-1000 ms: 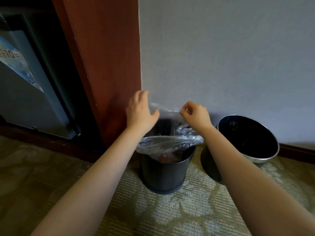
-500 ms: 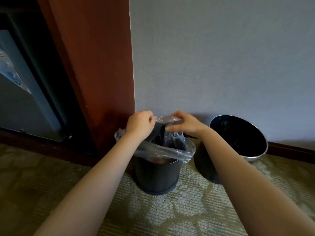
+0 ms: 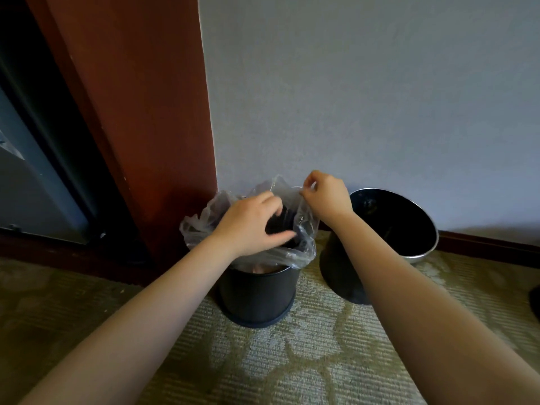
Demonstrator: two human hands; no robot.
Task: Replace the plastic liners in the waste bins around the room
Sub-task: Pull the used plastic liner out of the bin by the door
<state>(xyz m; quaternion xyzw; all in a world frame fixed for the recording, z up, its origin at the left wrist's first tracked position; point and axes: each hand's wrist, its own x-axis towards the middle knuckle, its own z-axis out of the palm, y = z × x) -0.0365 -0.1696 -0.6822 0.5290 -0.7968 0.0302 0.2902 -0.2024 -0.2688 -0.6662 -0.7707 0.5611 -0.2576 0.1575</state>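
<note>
Two bare forearms reach forward from the near edge of the view over a patterned carpet floor [image 3: 292, 361]. A black waste bin [image 3: 257, 293] stands upright on the floor near its far edge, in the corner where a reddish wooden panel [image 3: 140, 112] meets the grey wall [image 3: 365, 97]. A clear plastic liner [image 3: 305, 229] sits in this bin, its film bunched loosely above and over the rim. The left hand [image 3: 251, 226] lies over the bin's mouth, fingers curled and thumb extended towards the right; whether it has hold of the film cannot be told. The right hand [image 3: 327, 197] is raised above the far right side of the rim and pinches the liner's upper edge between thumb and forefinger. To the right, near but apart, a second black bin [image 3: 339, 267] with a silver rim is tilted, its open mouth turned towards the viewer. A dark baseboard [image 3: 482, 244] runs along the wall behind it.
</note>
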